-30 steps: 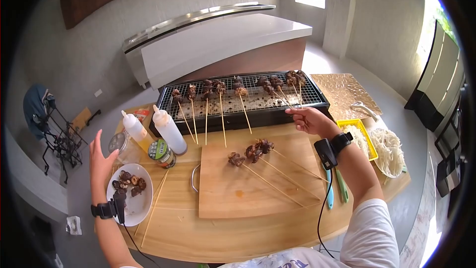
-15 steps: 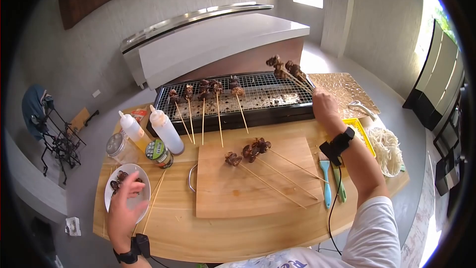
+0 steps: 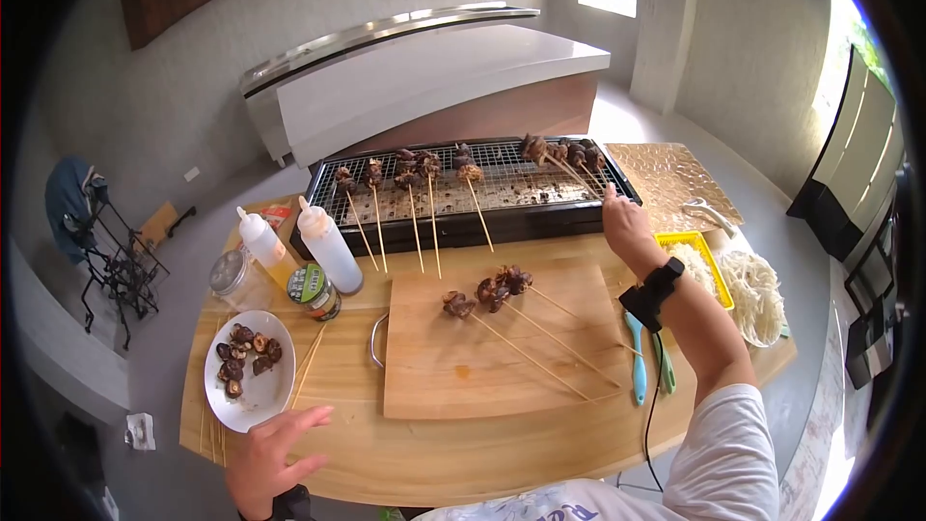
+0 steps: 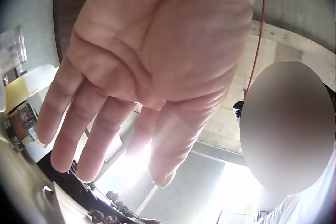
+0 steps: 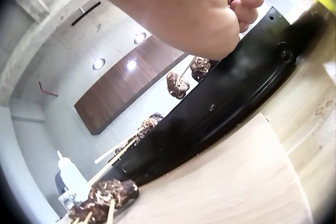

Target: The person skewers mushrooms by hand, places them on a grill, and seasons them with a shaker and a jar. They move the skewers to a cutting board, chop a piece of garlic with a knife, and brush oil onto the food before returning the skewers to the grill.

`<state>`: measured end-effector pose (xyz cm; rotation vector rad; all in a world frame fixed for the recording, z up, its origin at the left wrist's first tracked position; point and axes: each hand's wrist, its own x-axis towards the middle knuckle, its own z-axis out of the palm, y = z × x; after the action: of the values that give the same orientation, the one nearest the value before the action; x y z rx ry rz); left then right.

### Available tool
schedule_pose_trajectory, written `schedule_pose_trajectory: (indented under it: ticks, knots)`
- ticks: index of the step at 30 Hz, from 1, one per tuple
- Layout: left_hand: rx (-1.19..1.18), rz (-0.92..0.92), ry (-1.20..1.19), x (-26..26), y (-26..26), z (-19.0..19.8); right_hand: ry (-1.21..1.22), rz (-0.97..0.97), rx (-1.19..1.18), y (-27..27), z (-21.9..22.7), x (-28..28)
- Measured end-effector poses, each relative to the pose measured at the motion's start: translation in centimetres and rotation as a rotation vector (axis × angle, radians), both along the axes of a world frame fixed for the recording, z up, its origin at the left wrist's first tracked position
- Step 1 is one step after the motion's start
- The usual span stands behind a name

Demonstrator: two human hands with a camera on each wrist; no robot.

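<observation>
At the grill's right end my right hand (image 3: pixel 627 222) grips the sticks of a bunch of mushroom skewers (image 3: pixel 535 149), their dark brown caps low over the grate. In the right wrist view its fingers (image 5: pixel 247 3) are curled, and the grip itself is hidden. My left hand (image 3: pixel 275 458) holds nothing; its fingers are spread, beside the white bowl (image 3: pixel 253 419) of loose mushrooms. The left wrist view shows the bare palm (image 4: pixel 173 40). More mushroom skewers (image 3: pixel 408 169) lie along the left and middle of the black grill (image 3: pixel 482 230), sticks toward me.
Several mushroom skewers (image 3: pixel 492 299) lie on the cutting board (image 3: pixel 463 391). Two squeeze bottles (image 3: pixel 330 246) and jars (image 3: pixel 313 291) stand at left. Brushes (image 3: pixel 635 352), a yellow basket (image 3: pixel 712 260) and a plate of enoki mushrooms (image 3: pixel 757 294) are at right.
My right hand took hold of the right-end skewers, lifted them, and lowered them back over the grate. My left hand passed over the bowl toward the table's near edge.
</observation>
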<state>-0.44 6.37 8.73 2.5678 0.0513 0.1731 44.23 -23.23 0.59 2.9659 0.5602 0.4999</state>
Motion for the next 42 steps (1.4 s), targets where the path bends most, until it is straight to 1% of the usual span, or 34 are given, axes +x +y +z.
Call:
schedule_pose_trajectory:
  ticks: [1,4,6,8,9,11,12,15,18,19,20,22,23,25,27,29,31,32,34,35,36,37,38,39,40,41,42]
  knots:
    - [-0.004,-0.009,-0.002,0.1,0.0,0.0,0.002,0.050,0.041,0.1,0.4,0.2]
    - [-0.017,0.009,0.004,0.1,0.2,-0.3,0.044,0.068,0.110,0.0,1.9,-0.2]
    - [-0.022,0.014,0.012,0.1,0.2,-0.4,0.017,0.091,0.141,0.1,2.0,-0.2]
    - [-0.027,0.017,0.019,0.2,0.1,-0.6,-0.105,0.056,0.098,0.5,2.1,-0.4]
    - [-0.040,0.018,0.024,0.2,0.1,-0.8,-0.104,0.054,0.098,0.5,1.9,-0.3]
    - [-0.052,0.022,0.028,0.1,0.1,-1.0,-0.148,-0.023,0.018,0.9,1.3,0.3]
    - [-0.049,0.015,0.023,0.1,0.1,-1.0,-0.149,-0.019,0.018,0.9,0.8,0.6]
    - [-0.042,0.010,0.024,-0.2,-0.1,-1.2,-0.133,-0.095,-0.041,1.0,-1.3,0.9]
    - [-0.034,0.012,0.026,-0.3,-0.2,-1.3,-0.147,-0.061,-0.075,1.1,-2.0,0.1]
    - [-0.033,0.017,0.022,-0.4,-0.3,-1.4,-0.053,-0.082,-0.097,1.2,-1.7,0.2]
    - [-0.034,0.019,0.024,-0.4,-0.4,-1.5,-0.051,-0.079,-0.099,1.2,-1.4,0.0]
    - [-0.025,0.022,0.030,-0.5,-0.5,-1.5,0.049,-0.099,-0.123,1.6,-0.4,-0.7]
    - [-0.024,0.030,0.029,-0.5,-0.7,-1.3,0.151,-0.093,-0.070,1.7,0.2,-0.9]
    - [-0.010,0.011,0.004,-0.6,-1.0,-1.2,0.159,-0.064,-0.102,1.7,1.2,-1.9]
    - [-0.004,0.013,0.003,-1.0,-0.9,-1.4,0.146,-0.032,-0.164,1.7,1.2,-1.8]
    - [-0.001,0.011,0.002,-1.2,-0.9,-1.6,0.129,-0.009,-0.207,2.2,3.7,-3.7]
    - [-0.034,-0.011,-0.047,-0.4,-1.0,-1.2,0.111,0.017,-0.248,3.0,5.9,-5.4]
    - [-0.035,0.004,-0.046,0.5,-1.3,-0.8,0.094,0.115,-0.154,3.5,6.6,-6.1]
    - [-0.220,-0.007,-0.127,3.7,-2.5,0.0,0.063,0.311,0.044,5.0,7.5,-7.2]
    - [-0.211,0.026,-0.154,5.7,-3.1,0.3,0.109,0.368,0.093,6.2,7.4,-7.6]
    - [-0.200,0.056,-0.184,8.0,-3.4,0.3,0.295,0.409,0.163,7.5,7.6,-8.2]
    - [-0.114,0.073,-0.256,10.4,-3.0,0.1,0.451,0.457,0.264,8.6,6.7,-8.2]
    - [-0.025,0.088,-0.328,12.7,-2.2,-0.4,0.554,0.511,0.325,9.8,5.1,-7.3]
    - [0.042,0.145,-0.300,14.8,-1.0,-1.0,0.750,0.502,0.388,10.8,4.7,-7.1]
    - [0.108,0.202,-0.270,16.5,0.1,-1.6,0.903,0.394,0.443,12.1,4.3,-6.8]
    - [0.118,0.205,-0.272,17.6,1.1,-2.0,0.978,0.360,0.550,12.8,4.0,-6.7]
    - [0.135,0.250,-0.169,18.5,2.1,-2.3,1.055,0.322,0.656,13.3,3.7,-6.5]
